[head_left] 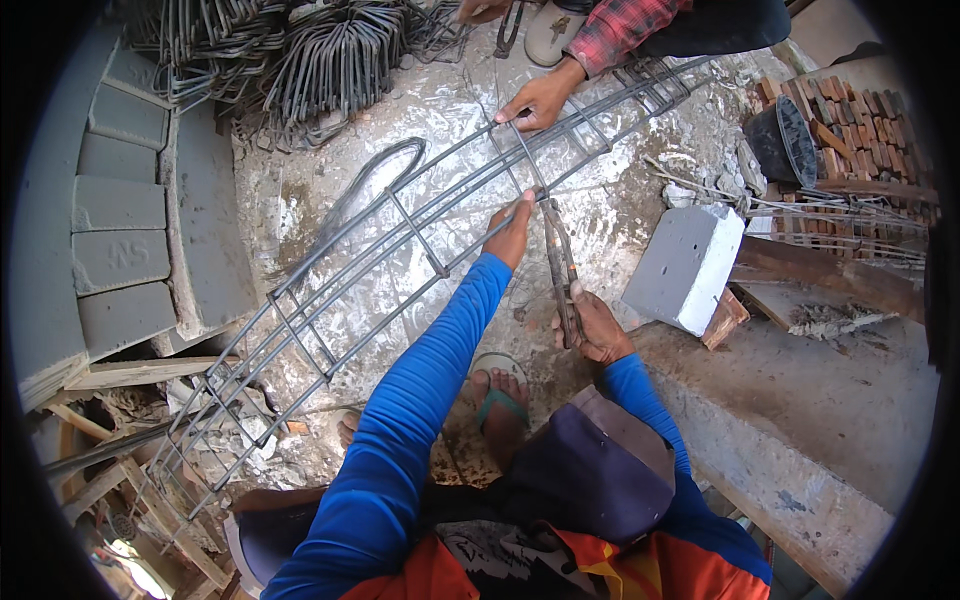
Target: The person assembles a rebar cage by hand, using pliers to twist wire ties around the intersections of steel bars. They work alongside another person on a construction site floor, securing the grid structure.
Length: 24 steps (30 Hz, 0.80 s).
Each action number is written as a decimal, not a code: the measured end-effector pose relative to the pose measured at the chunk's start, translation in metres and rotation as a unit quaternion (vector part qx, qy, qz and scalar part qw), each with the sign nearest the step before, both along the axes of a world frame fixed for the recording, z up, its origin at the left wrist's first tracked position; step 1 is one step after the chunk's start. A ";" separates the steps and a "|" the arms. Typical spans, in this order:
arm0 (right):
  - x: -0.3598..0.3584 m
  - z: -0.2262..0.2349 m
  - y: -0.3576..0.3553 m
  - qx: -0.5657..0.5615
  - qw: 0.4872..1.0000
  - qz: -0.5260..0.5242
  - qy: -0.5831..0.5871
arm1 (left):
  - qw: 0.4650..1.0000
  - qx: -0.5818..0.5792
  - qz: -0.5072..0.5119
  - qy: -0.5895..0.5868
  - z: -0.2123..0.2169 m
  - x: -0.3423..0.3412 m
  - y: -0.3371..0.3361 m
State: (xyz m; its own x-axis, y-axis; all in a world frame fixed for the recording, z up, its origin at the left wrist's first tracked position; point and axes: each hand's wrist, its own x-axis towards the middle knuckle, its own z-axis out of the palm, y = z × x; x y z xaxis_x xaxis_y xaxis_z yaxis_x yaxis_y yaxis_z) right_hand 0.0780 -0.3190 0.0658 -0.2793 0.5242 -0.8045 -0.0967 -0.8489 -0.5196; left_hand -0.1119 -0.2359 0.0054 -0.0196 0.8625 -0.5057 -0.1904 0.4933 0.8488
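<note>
The right hand (600, 328) wraps its grip around the handles of pincers (558, 262), their head at the steel cage (408, 222) slanting across over the floor (612, 232); the left hand's (508, 238) grip pinches its near bar. Raised letters mark a grey block (122, 260); pale print shows on the shirt (490, 548).

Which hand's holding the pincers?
The person's right hand, around the pincer handles; the left hand and a co-worker's hand are at the rebar cage instead.

A pale block (672, 262) sat over there, a black bucket (770, 150) near its far side, red bricks (868, 135) stacked beyond it rightward, grey blocks (120, 202) well off to its left.
</note>
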 end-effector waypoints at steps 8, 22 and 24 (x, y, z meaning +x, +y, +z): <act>0.012 0.001 0.008 0.454 0.690 0.166 -0.539 | 0.997 0.072 0.010 -0.035 0.019 0.016 -0.033; -0.002 -0.039 -0.028 -0.020 0.959 -0.187 0.212 | 0.964 -0.028 0.091 -0.246 0.017 0.032 -0.029; -0.002 -0.038 -0.035 -0.017 0.974 -0.158 0.162 | 0.951 -0.041 0.049 -0.304 0.019 0.036 -0.023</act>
State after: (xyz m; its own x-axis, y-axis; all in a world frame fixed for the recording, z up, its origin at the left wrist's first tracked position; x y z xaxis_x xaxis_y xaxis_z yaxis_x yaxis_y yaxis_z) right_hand 0.0760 -0.3543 0.0274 -0.3506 0.5995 -0.7195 -0.5105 -0.7664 -0.3899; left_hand -0.0762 -0.2593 0.0243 0.2191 0.8289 -0.5147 -0.6814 0.5075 0.5273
